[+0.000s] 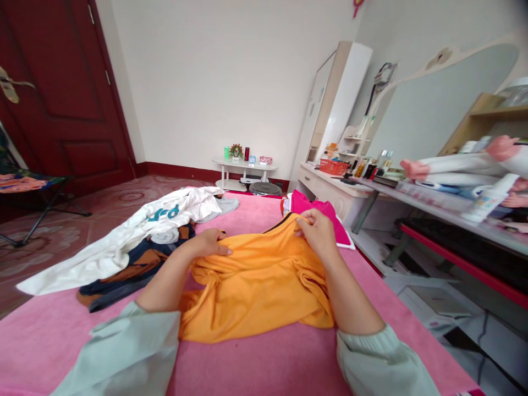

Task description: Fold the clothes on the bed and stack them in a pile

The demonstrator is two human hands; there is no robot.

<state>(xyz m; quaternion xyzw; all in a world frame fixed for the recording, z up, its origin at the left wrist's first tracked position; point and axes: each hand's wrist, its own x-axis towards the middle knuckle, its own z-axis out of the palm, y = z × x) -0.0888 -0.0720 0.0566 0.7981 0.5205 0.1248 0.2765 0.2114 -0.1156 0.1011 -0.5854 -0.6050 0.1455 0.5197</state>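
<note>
An orange garment (256, 286) with a dark trim along its far edge lies bunched and wrinkled on the pink bed cover (247, 363). My left hand (212, 243) pinches its far left part, the thumb on top of the cloth. At the far right corner, my right hand (315, 228) grips the edge between thumb and fingers and lifts it slightly. The cloth between the two hands sags a little, and its lower part rests on the cover.
Left of the orange garment lie a white shirt (136, 236) and dark and brown clothes (136, 269). Bright pink clothing (322, 212) lies beyond my right hand. A dressing table (346, 188) and a grey shelf (437, 206) stand along the right side.
</note>
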